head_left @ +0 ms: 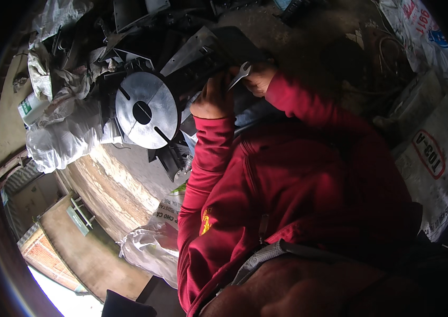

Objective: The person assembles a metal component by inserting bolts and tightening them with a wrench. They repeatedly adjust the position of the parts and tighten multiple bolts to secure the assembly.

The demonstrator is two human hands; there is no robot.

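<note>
A silver open-ended metal wrench [239, 76] lies at the meeting point of the wearer's two bare hands, its forked end raised toward the upper right and its shank slanting down to the left. The left hand [213, 100] has its fingers curled in, apparently pinching the lower part of the shank; the right hand [261, 79] is bent just beside the forked end, and whether its fingers press on anything cannot be told in the shadow. The step in hand is judged to be handling or positioning the wrench, since no fastener is visible in its fork; the next move would call for a firm grip on the shank and a clear line from the fork to whatever it is to fit. To the left of the hands stands a round silver metal disc with a central hole and two slots [163, 108], backed by dark angular metal parts [168, 161]; above it rises a grey flat metal plate [189, 50]. Crumpled white plastic sacks [65, 142] lie farther left, and a large white printed sack [440, 179] lies at the right. The crowded metal edges near the left hand and the deep shade may hinder swinging the tool.
</note>
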